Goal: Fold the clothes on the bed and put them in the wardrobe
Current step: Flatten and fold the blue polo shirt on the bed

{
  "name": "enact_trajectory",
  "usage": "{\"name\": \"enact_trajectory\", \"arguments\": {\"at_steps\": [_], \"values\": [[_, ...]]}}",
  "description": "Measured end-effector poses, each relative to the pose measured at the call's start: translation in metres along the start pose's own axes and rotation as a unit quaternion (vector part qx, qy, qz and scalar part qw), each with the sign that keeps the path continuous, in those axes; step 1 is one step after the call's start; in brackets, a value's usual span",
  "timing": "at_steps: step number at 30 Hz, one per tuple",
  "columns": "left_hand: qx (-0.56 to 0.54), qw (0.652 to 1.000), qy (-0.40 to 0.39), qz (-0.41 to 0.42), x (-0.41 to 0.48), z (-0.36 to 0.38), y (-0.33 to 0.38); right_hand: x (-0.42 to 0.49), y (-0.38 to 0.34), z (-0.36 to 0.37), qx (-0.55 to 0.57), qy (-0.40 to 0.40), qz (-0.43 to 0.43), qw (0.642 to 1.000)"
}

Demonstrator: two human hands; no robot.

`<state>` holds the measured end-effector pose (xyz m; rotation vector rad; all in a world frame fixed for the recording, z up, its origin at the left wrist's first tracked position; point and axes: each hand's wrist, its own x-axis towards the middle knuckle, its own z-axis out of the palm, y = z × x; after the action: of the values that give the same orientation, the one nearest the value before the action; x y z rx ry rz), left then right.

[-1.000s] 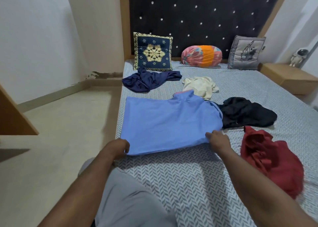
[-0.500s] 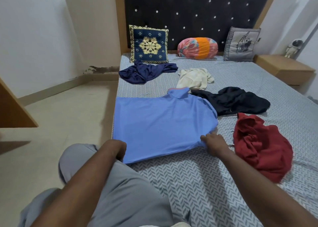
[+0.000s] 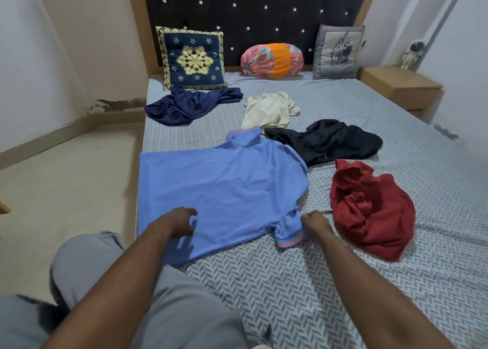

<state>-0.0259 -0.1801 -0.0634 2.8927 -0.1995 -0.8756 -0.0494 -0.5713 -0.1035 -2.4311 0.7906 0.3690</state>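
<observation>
The left hand [image 3: 175, 223] sat over the near part of the blue shirt [image 3: 224, 184], fingers loosely curled and holding nothing; whether it touched the cloth could not be told. The right hand [image 3: 317, 221] pinched the shirt's short sleeve at its right edge. The shirt lay spread flat by the left edge of the bed [image 3: 290, 282], collar away from the person. Just beside the right hand lay a crumpled red garment [image 3: 369, 208], with a black garment [image 3: 324, 142], a cream garment [image 3: 269, 109] and a navy garment [image 3: 190, 104] farther up.
</observation>
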Motion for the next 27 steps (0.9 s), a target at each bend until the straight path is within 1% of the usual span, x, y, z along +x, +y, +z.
{"name": "enact_trajectory", "arguments": {"at_steps": [3,5,6,7,9,10,11,14,15,16,19,20,21,24,26,27], "values": [[0.011,1.000,0.004,0.016,0.020,0.008,0.017,0.004,-0.007,0.016,0.010,-0.016,-0.001,1.000],[0.032,0.999,0.003,0.025,0.031,0.009,0.026,-0.001,-0.014,0.011,0.000,-0.030,-0.009,1.000],[0.039,0.999,-0.003,0.028,0.036,0.008,0.030,-0.003,-0.015,0.005,0.005,-0.023,-0.009,1.000],[0.047,0.998,-0.009,0.027,0.039,0.008,0.034,-0.006,-0.015,-0.004,0.012,-0.008,0.004,1.000],[0.072,0.997,-0.023,0.014,0.048,0.005,0.041,-0.005,-0.003,-0.021,0.013,0.048,0.064,0.997],[0.086,0.996,-0.028,0.005,0.050,0.004,0.043,-0.003,0.008,-0.028,-0.002,0.075,0.095,0.993],[0.099,0.995,-0.031,-0.002,0.054,0.002,0.046,-0.003,0.019,-0.032,-0.024,0.085,0.119,0.989],[0.122,0.992,-0.024,-0.012,0.057,-0.004,0.051,-0.005,0.036,-0.029,-0.090,0.031,0.143,0.985],[0.126,0.992,-0.022,-0.014,0.058,-0.005,0.051,-0.005,0.033,-0.026,-0.104,0.022,0.140,0.984],[0.129,0.991,-0.023,-0.016,0.059,-0.007,0.052,-0.004,0.028,-0.024,-0.113,0.032,0.127,0.985],[0.124,0.991,-0.037,-0.023,0.063,-0.010,0.050,0.003,0.005,-0.022,-0.099,0.100,0.052,0.989],[0.118,0.992,-0.038,-0.024,0.064,-0.013,0.050,0.007,-0.001,-0.022,-0.092,0.105,0.028,0.990],[0.108,0.993,-0.033,-0.025,0.066,-0.016,0.049,0.012,-0.005,-0.022,-0.096,0.094,0.012,0.991],[0.064,0.997,-0.011,-0.033,0.076,-0.028,0.050,0.030,-0.001,-0.027,-0.163,0.041,0.015,0.986],[0.037,0.999,0.011,-0.037,0.089,-0.035,0.050,0.044,-0.001,-0.034,-0.184,0.047,0.033,0.981],[0.030,0.999,0.031,-0.033,0.096,-0.038,0.050,0.053,-0.004,-0.039,-0.176,0.059,0.030,0.982]]}}
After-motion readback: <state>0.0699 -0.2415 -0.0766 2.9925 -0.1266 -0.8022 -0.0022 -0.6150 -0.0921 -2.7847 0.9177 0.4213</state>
